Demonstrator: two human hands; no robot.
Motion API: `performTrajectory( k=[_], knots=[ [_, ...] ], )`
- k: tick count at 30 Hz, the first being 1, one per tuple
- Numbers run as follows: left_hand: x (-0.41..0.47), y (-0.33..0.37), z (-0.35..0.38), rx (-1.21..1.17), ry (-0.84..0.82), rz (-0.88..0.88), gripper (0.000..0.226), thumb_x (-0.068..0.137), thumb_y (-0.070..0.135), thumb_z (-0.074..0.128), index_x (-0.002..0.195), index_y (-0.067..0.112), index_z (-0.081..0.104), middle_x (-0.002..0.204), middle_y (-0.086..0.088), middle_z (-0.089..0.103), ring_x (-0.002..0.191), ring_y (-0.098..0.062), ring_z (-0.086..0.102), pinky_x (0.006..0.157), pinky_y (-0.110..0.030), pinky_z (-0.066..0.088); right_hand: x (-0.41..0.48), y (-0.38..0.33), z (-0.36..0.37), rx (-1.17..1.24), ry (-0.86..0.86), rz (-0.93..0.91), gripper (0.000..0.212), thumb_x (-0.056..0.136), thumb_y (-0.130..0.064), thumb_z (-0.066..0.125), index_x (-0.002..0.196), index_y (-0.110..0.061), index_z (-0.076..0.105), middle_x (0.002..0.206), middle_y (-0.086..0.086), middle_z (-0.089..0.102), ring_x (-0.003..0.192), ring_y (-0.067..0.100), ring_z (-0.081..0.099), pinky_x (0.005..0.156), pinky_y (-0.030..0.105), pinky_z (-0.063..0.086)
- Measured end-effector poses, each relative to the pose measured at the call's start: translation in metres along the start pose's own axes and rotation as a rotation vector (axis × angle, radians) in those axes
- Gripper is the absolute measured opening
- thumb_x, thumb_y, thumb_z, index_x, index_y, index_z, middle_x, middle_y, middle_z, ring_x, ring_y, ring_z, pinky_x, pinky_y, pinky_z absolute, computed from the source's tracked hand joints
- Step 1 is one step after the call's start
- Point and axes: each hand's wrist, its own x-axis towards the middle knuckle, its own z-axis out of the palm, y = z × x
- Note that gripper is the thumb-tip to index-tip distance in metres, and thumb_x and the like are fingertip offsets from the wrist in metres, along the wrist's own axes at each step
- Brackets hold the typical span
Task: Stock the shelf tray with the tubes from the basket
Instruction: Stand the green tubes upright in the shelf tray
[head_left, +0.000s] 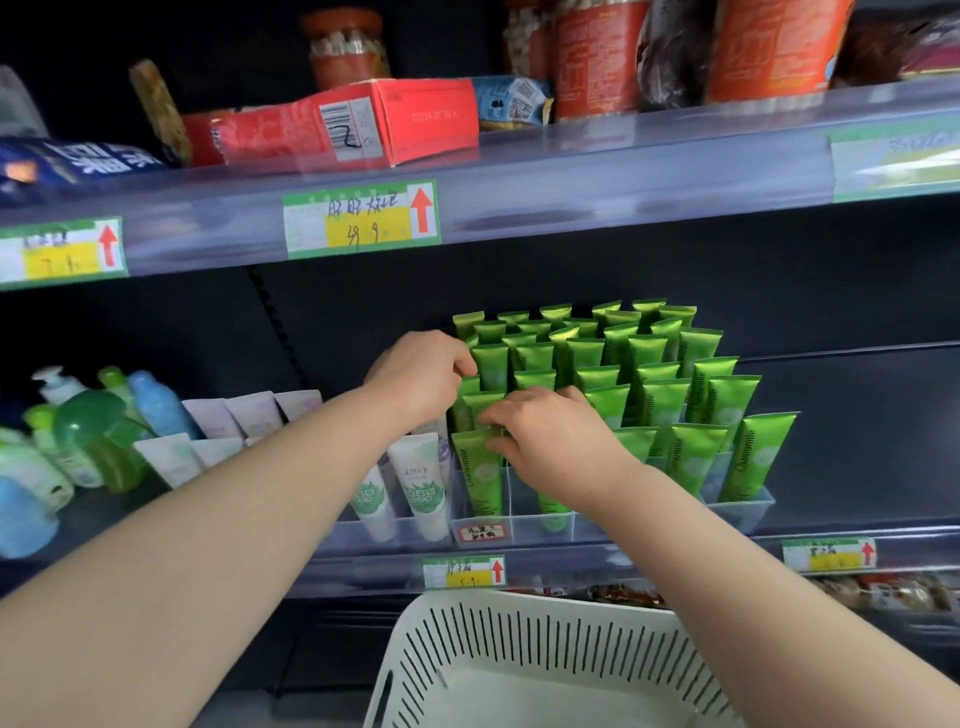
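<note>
In the clear plastic shelf tray (748, 512), glossy green tubes (691, 457) stand upright, caps down. The left hand (421, 379) and right hand (550, 441) pinch front-left tubes, hiding them partly; the white slotted basket (519, 654) is cut off below.

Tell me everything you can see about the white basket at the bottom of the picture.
The white basket looks like moulded plastic, with rounded walls cut by rows of narrow vertical slots and a smooth rim. It sits upright below the shelf edge, between the person's forearms, its lower part cut off by the frame. The visible part of its inside is bare, with no tubes showing. Neither hand touches it; what it rests on is out of view.
</note>
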Motion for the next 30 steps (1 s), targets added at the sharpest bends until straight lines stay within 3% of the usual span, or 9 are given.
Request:
performTrajectory(
  k=[7, 12, 19, 24, 30],
  knots=[
    [-0.007, -0.015, -0.005, -0.038, 0.043, -0.010, 0.033, 0.093, 0.009, 0.051, 0.107, 0.032, 0.070, 0.119, 0.004, 0.065, 0.103, -0.019, 0.061, 0.084, -0.035, 0.052, 0.007, -0.008, 0.009, -0.064, -0.025, 0.044, 0.017, 0.095, -0.022, 0.048, 0.103, -0.026, 0.062, 0.094, -0.005, 0.068, 0.096, 0.022, 0.059, 0.082, 0.035, 0.031],
    [-0.011, -0.020, 0.000, -0.085, 0.033, -0.016, 0.028, 0.091, 0.010, 0.055, 0.102, 0.028, 0.072, 0.111, 0.006, 0.068, 0.099, -0.017, 0.062, 0.085, -0.035, 0.052, 0.004, -0.006, 0.007, -0.067, -0.026, 0.046, 0.023, 0.098, -0.028, 0.046, 0.112, -0.031, 0.063, 0.100, -0.007, 0.069, 0.101, 0.020, 0.057, 0.086, 0.034, 0.030],
    [-0.013, -0.007, 0.009, -0.132, 0.014, 0.018, 0.018, 0.088, 0.022, 0.067, 0.105, 0.027, 0.072, 0.103, 0.008, 0.069, 0.095, -0.013, 0.063, 0.085, -0.035, 0.052, -0.013, 0.005, -0.005, 0.026, -0.011, 0.084, 0.042, 0.090, -0.057, 0.045, 0.119, -0.031, 0.058, 0.113, -0.007, 0.065, 0.111, 0.019, 0.053, 0.088, 0.040, 0.038],
    [-0.007, 0.003, 0.020, -0.060, -0.015, 0.003, 0.018, 0.089, 0.025, 0.065, 0.105, 0.030, 0.071, 0.105, 0.008, 0.068, 0.098, -0.016, 0.062, 0.084, -0.033, 0.051, -0.024, 0.022, -0.013, -0.010, 0.050, 0.139, 0.043, 0.093, -0.055, 0.043, 0.125, -0.029, 0.054, 0.119, -0.007, 0.062, 0.114, 0.019, 0.052, 0.091, 0.040, 0.041],
    [-0.002, 0.008, 0.028, -0.063, 0.000, 0.006, 0.015, 0.089, 0.018, 0.065, 0.096, 0.028, 0.074, 0.093, 0.009, 0.066, 0.083, -0.012, 0.059, 0.070, -0.023, 0.041, -0.029, 0.027, -0.012, -0.002, 0.059, 0.152, 0.041, 0.093, -0.053, 0.044, 0.124, -0.029, 0.055, 0.119, -0.006, 0.062, 0.113, 0.019, 0.052, 0.089, 0.039, 0.039]
  ],
)
